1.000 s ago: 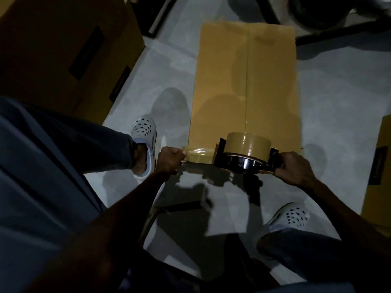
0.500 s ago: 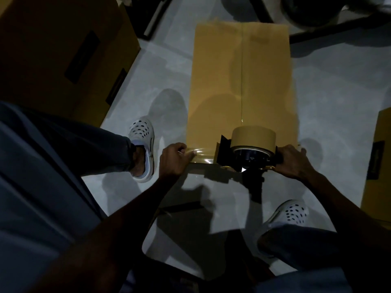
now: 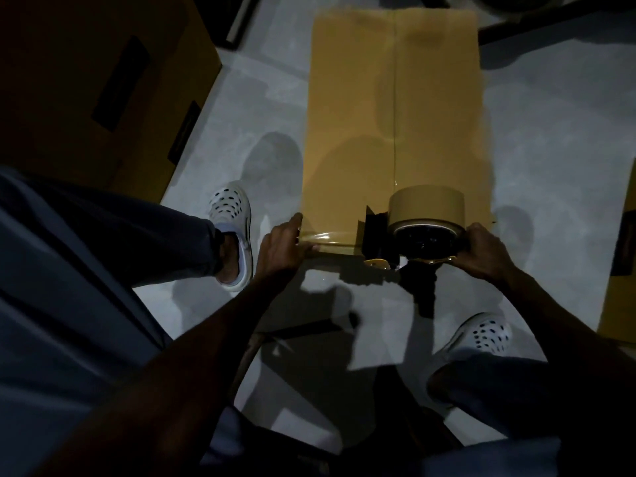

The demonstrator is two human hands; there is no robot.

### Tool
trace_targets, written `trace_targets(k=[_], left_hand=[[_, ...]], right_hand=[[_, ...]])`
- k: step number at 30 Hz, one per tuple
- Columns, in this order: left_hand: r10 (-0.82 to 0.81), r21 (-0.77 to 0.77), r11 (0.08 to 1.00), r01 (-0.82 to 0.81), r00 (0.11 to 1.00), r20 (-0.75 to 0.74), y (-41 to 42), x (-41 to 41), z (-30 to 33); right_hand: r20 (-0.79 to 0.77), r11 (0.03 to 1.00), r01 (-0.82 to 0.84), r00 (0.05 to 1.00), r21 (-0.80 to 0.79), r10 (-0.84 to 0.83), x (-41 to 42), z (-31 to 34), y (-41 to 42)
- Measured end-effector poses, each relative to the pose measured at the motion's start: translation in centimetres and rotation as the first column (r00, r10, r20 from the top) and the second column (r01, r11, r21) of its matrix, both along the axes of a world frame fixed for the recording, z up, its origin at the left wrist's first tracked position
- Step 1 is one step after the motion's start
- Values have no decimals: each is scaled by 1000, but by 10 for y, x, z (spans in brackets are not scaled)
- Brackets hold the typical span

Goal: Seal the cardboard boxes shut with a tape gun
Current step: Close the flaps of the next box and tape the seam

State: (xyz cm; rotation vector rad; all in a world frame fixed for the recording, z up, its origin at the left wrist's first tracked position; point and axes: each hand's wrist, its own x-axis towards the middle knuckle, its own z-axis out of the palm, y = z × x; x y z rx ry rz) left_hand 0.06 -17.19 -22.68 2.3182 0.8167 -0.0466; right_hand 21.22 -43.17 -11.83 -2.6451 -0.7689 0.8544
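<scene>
Cardboard box (image 3: pixel 347 108): right hand (image 3: pixel 481 251) grips tape gun (image 3: pixel 413 232).

I count three brown cardboard boxes: one long flat cardboard box (image 3: pixel 395 108) in the middle on the grey floor, one big dark cardboard box (image 3: pixel 96 84) at the upper left, and one cardboard box (image 3: pixel 619 270) cut by the right edge. There is one black tape gun (image 3: pixel 406 241), and on it one roll of brown tape (image 3: pixel 426 210). I see two hands, the left hand (image 3: pixel 284 247) and the right hand (image 3: pixel 481 251). There are two white perforated clog shoes, one shoe (image 3: pixel 232 235) at left and one shoe (image 3: pixel 481 333) at lower right. Dark objects at the top I cannot count.
</scene>
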Motion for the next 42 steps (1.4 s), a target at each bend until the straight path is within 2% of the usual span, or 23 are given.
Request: trace_targets(k=[2,4,6,7,11,14,18,26,37,40,42], left_hand=[[42,-20,999,-41,999,29,13,-1,2],[184,-72,981,-178,978,97,30,2,6],[322,-60,947,-316,936,142,47,10,11],[333,-37,943,-332,931,151,56,13,13],[137,-12,991,-137,989,47,81,17,16],[-17,134,991,30,995,-95,88,17,17],[-94,278,948,153,973,-212,90,19,20],[-116,271,942,198,950,-291,93,22,23],[-155,294,919,262,926,-343,96,26,19],[-154,303,915,265,925,-346,95,35,19],[-212,331,882,334,911,-354,95,41,18]], right_hand=[[-11,1000,-16,1000,22,17,-8,-5,8],[5,997,-43,999,66,43,-18,-23,22],[-7,994,-37,999,101,38,-26,-55,35],[-25,994,-12,1000,109,15,-29,-68,42],[-55,994,64,997,83,-60,-43,-50,75],[-101,999,43,994,3,-42,-34,-53,74],[-123,998,-3,992,-56,-4,-29,-55,77],[-38,999,-38,999,0,38,-25,-42,54],[-76,995,96,992,-41,-99,-10,-19,-20],[-68,997,81,994,-17,-82,-10,-22,-16],[-70,997,78,995,3,-78,-8,-22,-13]])
